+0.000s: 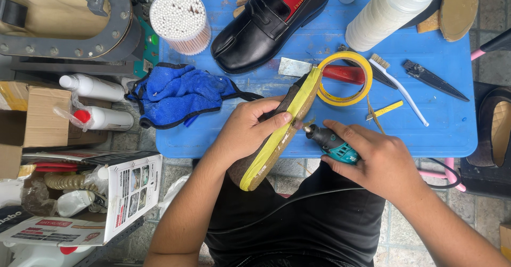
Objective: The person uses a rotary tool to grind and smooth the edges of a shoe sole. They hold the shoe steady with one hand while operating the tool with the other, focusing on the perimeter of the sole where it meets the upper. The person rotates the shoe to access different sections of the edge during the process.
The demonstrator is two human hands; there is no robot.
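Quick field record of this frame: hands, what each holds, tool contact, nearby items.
left hand: grips taped shoe, sole edge up
right hand: holds teal rotary tool
tool tip: at the sole edge, beside the yellow tape
surface: blue table
nearby: masking tape roll, black loafer, blue cloth, brush, cotton swab tub

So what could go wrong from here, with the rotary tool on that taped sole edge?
1. The left hand grips the yellow-taped shoe sole right beside the tip of the teal handheld rotary tool; a skip could nick a fingertip.
2. The bit may chew through the tape into the sole.
3. The black power cord trails across the lap; a snag could jerk the right hand.
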